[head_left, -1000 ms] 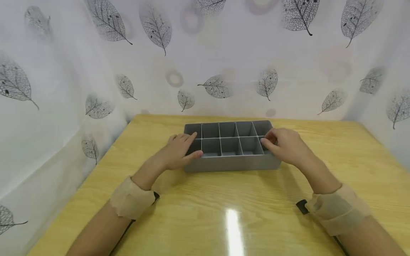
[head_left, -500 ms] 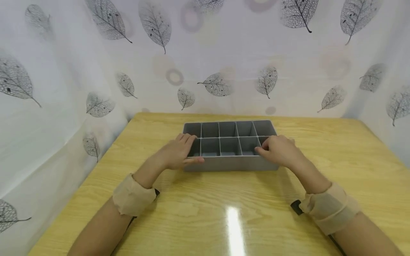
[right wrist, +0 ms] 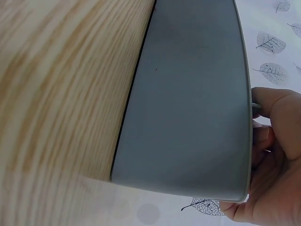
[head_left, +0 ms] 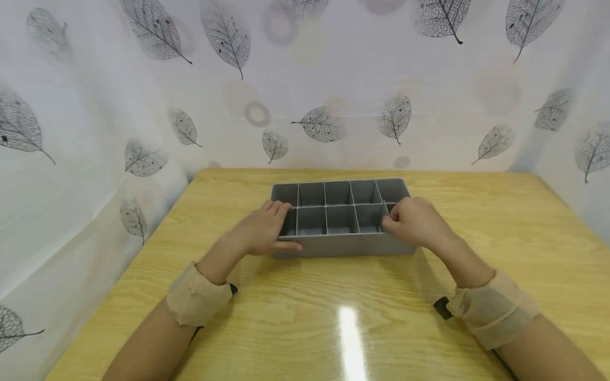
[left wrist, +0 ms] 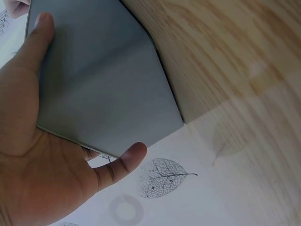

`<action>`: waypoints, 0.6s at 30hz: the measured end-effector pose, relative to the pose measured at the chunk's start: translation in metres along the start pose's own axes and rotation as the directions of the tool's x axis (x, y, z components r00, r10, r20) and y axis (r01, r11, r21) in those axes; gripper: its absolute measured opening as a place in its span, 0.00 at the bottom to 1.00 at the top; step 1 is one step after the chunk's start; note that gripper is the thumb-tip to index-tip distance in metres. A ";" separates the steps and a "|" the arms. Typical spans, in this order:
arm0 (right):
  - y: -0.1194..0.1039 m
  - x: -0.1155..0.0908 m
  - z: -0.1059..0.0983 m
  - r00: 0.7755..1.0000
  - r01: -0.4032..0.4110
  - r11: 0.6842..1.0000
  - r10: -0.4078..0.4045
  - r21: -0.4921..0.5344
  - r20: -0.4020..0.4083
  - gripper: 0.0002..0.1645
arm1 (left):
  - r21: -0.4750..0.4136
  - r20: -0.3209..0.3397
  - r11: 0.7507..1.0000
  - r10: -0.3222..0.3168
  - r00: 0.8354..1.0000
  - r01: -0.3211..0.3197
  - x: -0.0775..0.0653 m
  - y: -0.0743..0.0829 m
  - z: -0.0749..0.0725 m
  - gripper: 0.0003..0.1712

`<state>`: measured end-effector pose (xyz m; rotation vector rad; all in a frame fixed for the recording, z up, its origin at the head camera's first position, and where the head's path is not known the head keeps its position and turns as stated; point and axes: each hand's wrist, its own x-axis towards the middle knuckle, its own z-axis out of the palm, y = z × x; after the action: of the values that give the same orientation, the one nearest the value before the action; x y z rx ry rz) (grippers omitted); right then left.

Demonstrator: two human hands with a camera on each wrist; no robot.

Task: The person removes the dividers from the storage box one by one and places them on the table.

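Observation:
A grey divided box (head_left: 343, 245) stands on the table, split by thin partitions into two rows of compartments. My left hand (head_left: 262, 230) grips its left end, thumb lying along the front wall and fingers over the top edge. In the left wrist view a finger (left wrist: 134, 155) presses the end wall (left wrist: 113, 103). At the right end, my right hand (head_left: 416, 222) reaches into the front corner compartment. Its thumb and forefinger pinch a thin grey divider (right wrist: 256, 107), whose top corner shows slightly above the neighbouring partitions. The other right fingers curl at the rim, partly hidden.
The wooden table (head_left: 286, 312) extends around the box and carries a bright light reflection in front. A white leaf-printed curtain (head_left: 343, 79) hangs behind and at both sides. Beige wraps (head_left: 197, 293) with small black devices sit on both wrists.
The right hand has moved slightly left and its fingers have closed on the divider. My left fingers have settled over the box's end, the thumb sliding down onto the front wall.

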<state>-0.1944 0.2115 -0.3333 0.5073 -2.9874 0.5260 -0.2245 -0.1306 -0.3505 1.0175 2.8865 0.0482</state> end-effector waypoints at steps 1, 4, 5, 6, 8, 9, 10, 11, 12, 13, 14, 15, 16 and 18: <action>-0.001 0.000 -0.001 1.000 -0.003 1.000 0.003 0.008 -0.009 0.30 | -0.004 -0.003 1.000 -0.002 1.000 0.002 0.000 0.000 0.000 0.60; -0.002 0.001 -0.004 1.000 -0.016 0.999 0.016 0.028 -0.018 0.29 | -0.009 -0.005 1.000 -0.008 1.000 0.008 0.001 -0.001 -0.001 0.61; -0.003 0.002 -0.005 1.000 -0.019 0.999 0.020 0.030 -0.018 0.29 | -0.009 -0.007 1.000 -0.006 1.000 0.006 0.001 -0.002 -0.001 0.61; -0.003 0.002 -0.006 1.000 -0.020 0.999 0.020 0.029 -0.021 0.29 | -0.008 -0.009 1.000 -0.004 1.000 0.004 0.001 -0.002 -0.001 0.61; -0.004 0.003 -0.007 0.999 -0.027 0.999 0.028 0.033 -0.023 0.28 | -0.003 -0.019 1.000 0.005 1.000 -0.005 0.002 -0.003 -0.002 0.61; -0.004 0.003 -0.008 0.999 -0.031 0.999 0.032 0.033 -0.026 0.28 | -0.001 -0.025 1.000 0.010 1.000 -0.010 0.003 -0.004 -0.002 0.61; -0.004 0.003 -0.008 0.999 -0.035 0.999 0.036 0.035 -0.030 0.28 | 0.000 -0.030 1.000 0.015 0.999 -0.015 0.003 -0.004 -0.003 0.61; -0.004 0.003 -0.008 0.999 -0.041 0.998 0.042 0.039 -0.032 0.28 | 0.000 -0.032 1.000 0.018 0.999 -0.018 0.003 -0.003 -0.003 0.61; -0.004 0.002 -0.008 0.998 -0.045 0.998 0.046 0.042 -0.032 0.29 | -0.003 -0.031 1.000 0.018 0.999 -0.018 0.004 -0.003 -0.003 0.61; -0.004 0.002 -0.008 0.998 -0.049 0.998 0.050 0.046 -0.027 0.29 | -0.005 -0.029 1.000 0.019 0.999 -0.019 0.004 -0.003 -0.003 0.61; -0.004 0.001 -0.008 0.999 -0.047 0.998 0.048 0.048 -0.021 0.30 | -0.009 -0.026 1.000 0.018 1.000 -0.018 0.004 -0.003 -0.002 0.61; -0.004 0.000 -0.008 0.999 -0.042 0.998 0.043 0.049 -0.013 0.31 | -0.012 -0.021 1.000 0.017 1.000 -0.018 0.004 -0.002 -0.002 0.61; -0.004 0.000 -0.008 0.999 -0.037 0.998 0.037 0.050 0.001 0.32 | -0.016 -0.017 1.000 0.016 1.000 -0.016 0.003 -0.002 -0.001 0.61; -0.003 -0.002 -0.008 0.999 -0.026 0.999 0.025 0.047 0.037 0.33 | -0.023 -0.010 1.000 0.014 1.000 -0.014 0.002 -0.001 0.000 0.61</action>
<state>-0.1913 0.2123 -0.3252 0.4882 -3.0266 0.5982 -0.2270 -0.1299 -0.3510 1.0370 2.8807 0.0875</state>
